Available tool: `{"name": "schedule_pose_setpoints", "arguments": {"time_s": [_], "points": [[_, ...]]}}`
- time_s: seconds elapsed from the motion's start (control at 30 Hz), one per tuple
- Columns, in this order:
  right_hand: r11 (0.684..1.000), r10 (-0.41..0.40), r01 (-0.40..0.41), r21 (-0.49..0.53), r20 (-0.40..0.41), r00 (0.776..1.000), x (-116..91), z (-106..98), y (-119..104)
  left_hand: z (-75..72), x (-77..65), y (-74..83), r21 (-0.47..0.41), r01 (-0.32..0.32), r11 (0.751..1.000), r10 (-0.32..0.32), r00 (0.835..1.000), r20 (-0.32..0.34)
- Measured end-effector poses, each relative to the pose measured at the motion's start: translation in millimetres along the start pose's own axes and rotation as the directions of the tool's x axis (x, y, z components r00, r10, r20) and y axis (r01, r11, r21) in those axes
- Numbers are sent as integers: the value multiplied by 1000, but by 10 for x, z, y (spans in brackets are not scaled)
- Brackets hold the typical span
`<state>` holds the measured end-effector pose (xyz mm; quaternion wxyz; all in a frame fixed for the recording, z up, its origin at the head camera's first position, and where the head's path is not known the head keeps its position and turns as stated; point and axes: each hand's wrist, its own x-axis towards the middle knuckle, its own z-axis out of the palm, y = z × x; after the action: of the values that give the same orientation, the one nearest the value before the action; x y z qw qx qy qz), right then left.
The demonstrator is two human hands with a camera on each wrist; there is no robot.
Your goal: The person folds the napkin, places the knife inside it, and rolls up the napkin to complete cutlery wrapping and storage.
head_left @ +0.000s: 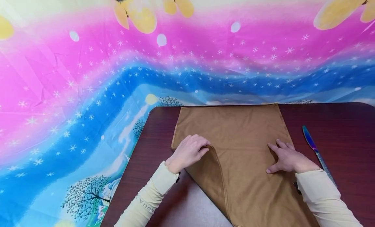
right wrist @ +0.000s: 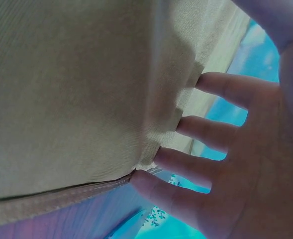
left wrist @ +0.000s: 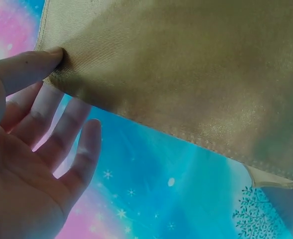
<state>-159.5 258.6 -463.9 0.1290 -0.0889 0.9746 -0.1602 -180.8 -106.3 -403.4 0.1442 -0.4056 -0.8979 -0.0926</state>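
A brown cloth (head_left: 234, 129) with stitched hems lies over the table, reaching its far edge. My left hand (head_left: 190, 150) pinches a corner of the cloth between thumb and fingers and holds it raised, so the left part is lifted and its underside shows. In the left wrist view the thumb lies on top of the cloth (left wrist: 176, 64), fingers beneath. On the right side of the cloth, my right hand (head_left: 285, 157) rests with fingers spread; in the right wrist view its fingertips (right wrist: 146, 186) touch the cloth (right wrist: 76, 99).
A shiny, rainbow-coloured table knife (head_left: 312, 140) lies on the dark red-brown table (head_left: 345, 129), right of the cloth and partly behind the right forearm. A pale grey surface (head_left: 202, 201) shows under the lifted cloth. A colourful printed curtain (head_left: 175, 64) hangs beyond the table and along its left.
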Motion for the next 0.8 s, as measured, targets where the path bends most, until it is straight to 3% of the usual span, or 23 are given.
{"name": "schedule_pose_setpoints", "arguments": {"time_s": [0.8], "points": [[1000,-3,3,16,3,1000,-5,11,9,50,284,105,-22,83,996,-84,996,-43]]}}
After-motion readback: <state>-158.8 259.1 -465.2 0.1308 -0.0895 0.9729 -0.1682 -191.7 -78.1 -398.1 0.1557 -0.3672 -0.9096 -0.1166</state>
